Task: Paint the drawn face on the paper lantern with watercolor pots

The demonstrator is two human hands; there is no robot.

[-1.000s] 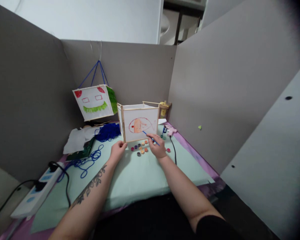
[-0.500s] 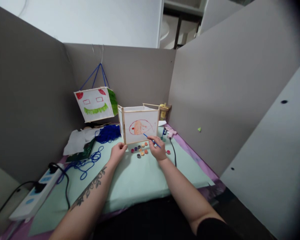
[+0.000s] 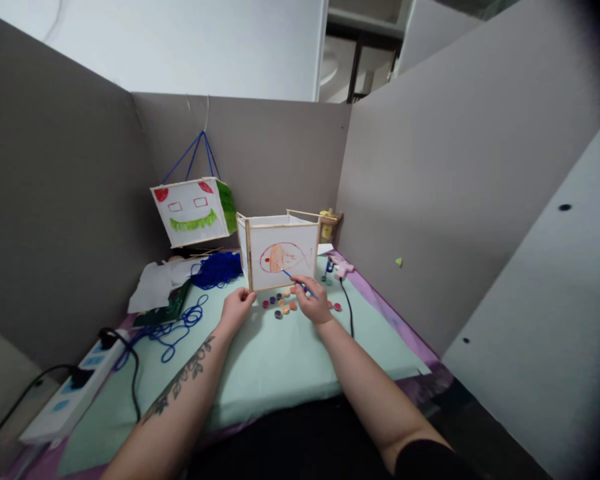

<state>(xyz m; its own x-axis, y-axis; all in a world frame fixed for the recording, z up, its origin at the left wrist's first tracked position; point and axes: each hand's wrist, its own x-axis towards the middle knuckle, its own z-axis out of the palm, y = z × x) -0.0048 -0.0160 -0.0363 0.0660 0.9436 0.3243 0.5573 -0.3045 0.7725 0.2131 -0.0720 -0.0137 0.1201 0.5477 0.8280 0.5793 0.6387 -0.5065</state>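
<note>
Okay, my left hand point(image 3: 237, 309) pinches the lower corner of this paper lantern point(image 3: 258, 237), presumably so the light wooden frame won't skid under the brush. My right hand point(image 3: 313, 301), apart from the left, grips a slim blue paintbrush point(image 3: 289, 274) pencil-style, which should give fine control; its tip is at the fish drawing point(image 3: 277, 255), touching or not, I can't tell. The lantern stands upright just beyond both hands, whether fully resting on the table point(image 3: 275, 367) is unclear, decorated panel facing me, likely for easy reach. Small paint pots point(image 3: 279, 314) cluster between my hands, handy for dipping, I'd say. Blue cord point(image 3: 217, 270) sits heaped beyond my left.
</note>
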